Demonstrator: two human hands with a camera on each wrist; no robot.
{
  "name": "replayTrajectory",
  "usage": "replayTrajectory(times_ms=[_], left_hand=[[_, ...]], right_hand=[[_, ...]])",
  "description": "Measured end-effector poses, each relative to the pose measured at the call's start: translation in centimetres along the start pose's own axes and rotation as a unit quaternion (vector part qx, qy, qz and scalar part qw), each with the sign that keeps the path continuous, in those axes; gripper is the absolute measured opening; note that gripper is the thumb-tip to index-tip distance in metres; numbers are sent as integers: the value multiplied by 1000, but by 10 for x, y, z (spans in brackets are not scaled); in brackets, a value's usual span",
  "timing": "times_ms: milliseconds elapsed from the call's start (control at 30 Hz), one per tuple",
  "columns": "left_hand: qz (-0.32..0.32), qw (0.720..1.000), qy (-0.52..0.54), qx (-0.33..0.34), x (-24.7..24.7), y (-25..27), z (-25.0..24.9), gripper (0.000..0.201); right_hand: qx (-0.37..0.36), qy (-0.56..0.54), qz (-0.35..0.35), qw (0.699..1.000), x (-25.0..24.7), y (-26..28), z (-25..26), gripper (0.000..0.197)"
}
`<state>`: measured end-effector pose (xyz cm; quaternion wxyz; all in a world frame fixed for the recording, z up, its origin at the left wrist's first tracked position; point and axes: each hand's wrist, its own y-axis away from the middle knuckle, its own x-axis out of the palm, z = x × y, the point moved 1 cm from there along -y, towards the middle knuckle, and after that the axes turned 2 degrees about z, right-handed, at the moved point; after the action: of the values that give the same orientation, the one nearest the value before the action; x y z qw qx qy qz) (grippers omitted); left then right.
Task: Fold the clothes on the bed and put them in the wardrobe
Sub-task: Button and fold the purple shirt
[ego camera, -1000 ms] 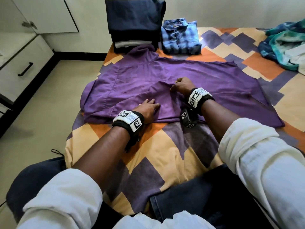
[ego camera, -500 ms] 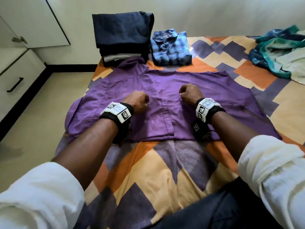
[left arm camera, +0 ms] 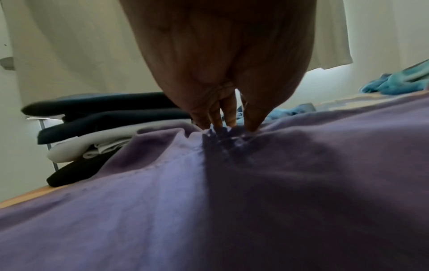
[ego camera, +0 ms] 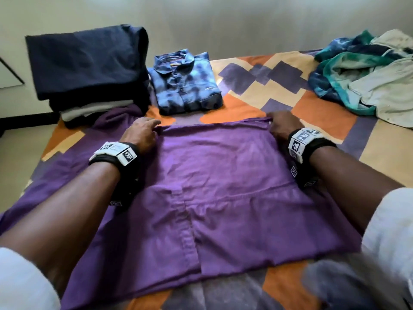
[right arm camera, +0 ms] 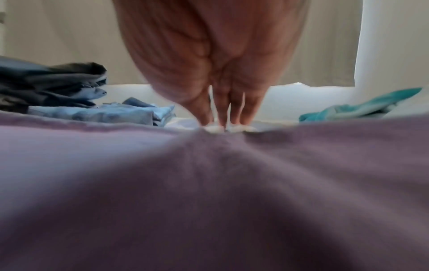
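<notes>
Two-handed, pinching the far folded edge of the purple shirt (ego camera: 223, 186) lying on the bed (ego camera: 245, 104): left hand (ego camera: 140, 135) at one corner, right hand (ego camera: 282, 128) at the other, narrowing the fingers (left arm camera: 218, 113) onto cloth. Risking a skewed fold by letting one corner slip, or nudging the dark folded stack (ego camera: 89, 68) just beyond the left fingers. Catching the puckered fabric at the fingertips only from the wrist views. Getting the folded blue shirt (ego camera: 185, 86) beyond both hands, and the unfolded heap (ego camera: 368, 72) well right of the right fingers, whole only from the head view.
</notes>
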<state>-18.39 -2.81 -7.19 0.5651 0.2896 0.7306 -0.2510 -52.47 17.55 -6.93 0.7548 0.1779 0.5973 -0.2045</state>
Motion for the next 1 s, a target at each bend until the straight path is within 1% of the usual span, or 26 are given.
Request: replayTrajectory(times_ms=[33, 67, 100, 133, 200, 233, 267, 333, 400, 433, 500, 567, 633, 667, 733, 800, 900, 1000], left_hand=[[-3, 1000, -4, 6, 3, -7, 3, 43], [-2, 1000, -10, 7, 6, -14, 7, 45], [8, 1000, -21, 1, 6, -18, 9, 45], [22, 999, -33, -7, 6, -22, 11, 42], [36, 998, -60, -5, 1, -28, 12, 26], [38, 996, -77, -8, -4, -31, 13, 17], [44, 994, -96, -17, -10, -34, 14, 12], [72, 989, -122, -38, -18, -38, 18, 14], [88, 987, -122, -51, -28, -40, 22, 20], [92, 987, -119, -52, -33, -39, 24, 21], [95, 987, -119, -46, -43, -35, 26, 16], [118, 983, -135, -43, -55, -26, 24, 5], [126, 982, -131, -46, -66, -12, 21, 12], [114, 986, -115, -48, -70, -6, 20, 14], [62, 994, -82, -48, -82, 11, 14, 14], [18, 996, -78, -30, -88, 32, 6, 12], [-2, 993, -115, -5, -91, 65, -6, 10], [-42, 994, -93, 25, -91, 97, -12, 8]], right_hand=[[-12, 2, -59, 998, -3, -7, -3, 33], [-20, 1, -92, 996, -5, -16, -4, 37], [-32, 4, -84, 996, -6, -24, -5, 40], [-39, 20, -38, 998, -5, -30, -5, 39], [-34, 68, 78, 994, -6, -36, -6, 26], [-34, 83, 101, 991, -6, -37, -7, 21], [-35, 87, 104, 990, -8, -38, -9, 19], [-42, 85, 65, 993, -13, -36, -10, 16], [-45, 97, 23, 994, -18, -33, -11, 19], [-46, 98, 14, 994, -21, -30, -11, 21], [-53, 105, 4, 993, -26, -24, -11, 24], [-66, 120, -15, 990, -33, -15, -8, 23], [-70, 132, -38, 988, -43, -2, -3, 19], [-70, 136, -51, 987, -48, 4, -1, 18], [-83, 141, -77, 983, -60, 20, 3, 18], [-103, 145, -93, 980, -67, 37, 3, 19], [-104, 108, -74, 986, -72, 64, -1, 25], [-86, 60, -70, 992, -73, 93, -5, 24]])
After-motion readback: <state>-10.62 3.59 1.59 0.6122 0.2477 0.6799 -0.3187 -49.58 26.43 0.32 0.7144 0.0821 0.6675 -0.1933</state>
